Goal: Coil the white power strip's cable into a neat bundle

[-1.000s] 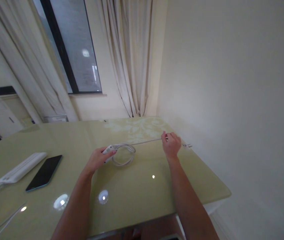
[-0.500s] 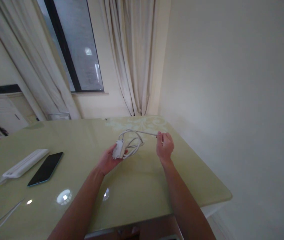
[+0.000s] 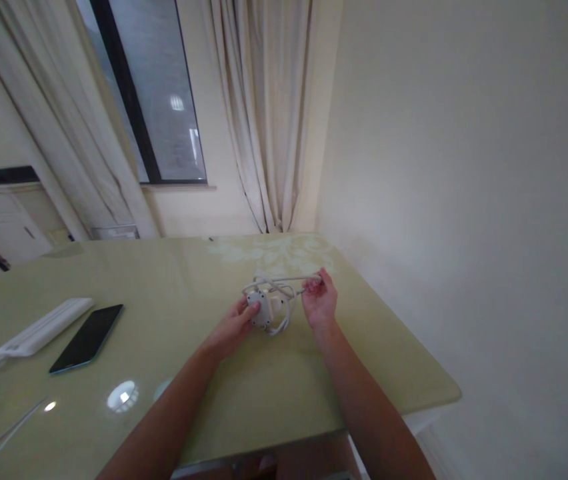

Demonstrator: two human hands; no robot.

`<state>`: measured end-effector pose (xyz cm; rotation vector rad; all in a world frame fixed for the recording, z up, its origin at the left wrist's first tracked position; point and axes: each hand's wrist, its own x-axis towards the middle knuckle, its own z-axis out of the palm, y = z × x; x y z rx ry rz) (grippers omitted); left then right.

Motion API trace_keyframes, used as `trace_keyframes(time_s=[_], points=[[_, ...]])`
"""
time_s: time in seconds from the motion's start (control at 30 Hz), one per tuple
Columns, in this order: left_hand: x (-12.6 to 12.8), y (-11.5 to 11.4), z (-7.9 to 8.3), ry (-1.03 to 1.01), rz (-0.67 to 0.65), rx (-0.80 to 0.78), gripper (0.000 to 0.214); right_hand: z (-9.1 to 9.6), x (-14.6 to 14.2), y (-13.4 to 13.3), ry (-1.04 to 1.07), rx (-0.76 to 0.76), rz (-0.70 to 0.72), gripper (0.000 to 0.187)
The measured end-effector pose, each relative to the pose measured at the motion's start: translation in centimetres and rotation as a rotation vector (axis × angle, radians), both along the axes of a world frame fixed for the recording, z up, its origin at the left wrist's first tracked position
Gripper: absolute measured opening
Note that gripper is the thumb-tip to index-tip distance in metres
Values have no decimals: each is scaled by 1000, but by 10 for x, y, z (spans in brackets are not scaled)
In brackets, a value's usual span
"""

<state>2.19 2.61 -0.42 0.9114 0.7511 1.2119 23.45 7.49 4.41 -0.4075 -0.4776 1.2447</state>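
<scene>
A small white power strip block [image 3: 267,308] is in my left hand [image 3: 234,327], the thumb across its screwed underside and the fingers behind it. Loops of white cord [image 3: 280,328] hang around the block. My right hand [image 3: 320,303], to the right of the block, is closed on a length of that cord, which runs taut from the loops to its fingertips. Both hands are above the pale green tabletop [image 3: 224,400]. The cord's plug end cannot be made out clearly.
On the left lie a long white power strip [image 3: 47,327] and a black phone [image 3: 88,339]. A thin white cable [image 3: 7,433] is at the lower left. The wall [image 3: 464,233] borders the table's right edge. Curtains [image 3: 269,113] and a window [image 3: 164,93] are behind.
My left hand has turned the block and moved it slightly right. My right hand has swung in towards it, palm now turned up, drawing the cord around the loops.
</scene>
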Motion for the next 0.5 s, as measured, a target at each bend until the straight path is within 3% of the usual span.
trace_keyframes(time_s=[0.13, 0.33, 0.5], points=[[1, -1, 1, 117, -42, 42, 59, 2, 17, 6, 77, -102, -6, 49], [-10, 6, 1, 162, 65, 66, 61, 4, 26, 8, 126, -84, 79, 56], [-6, 3, -7, -7, -113, 4, 53, -10, 7, 6, 63, -140, 162, 55]])
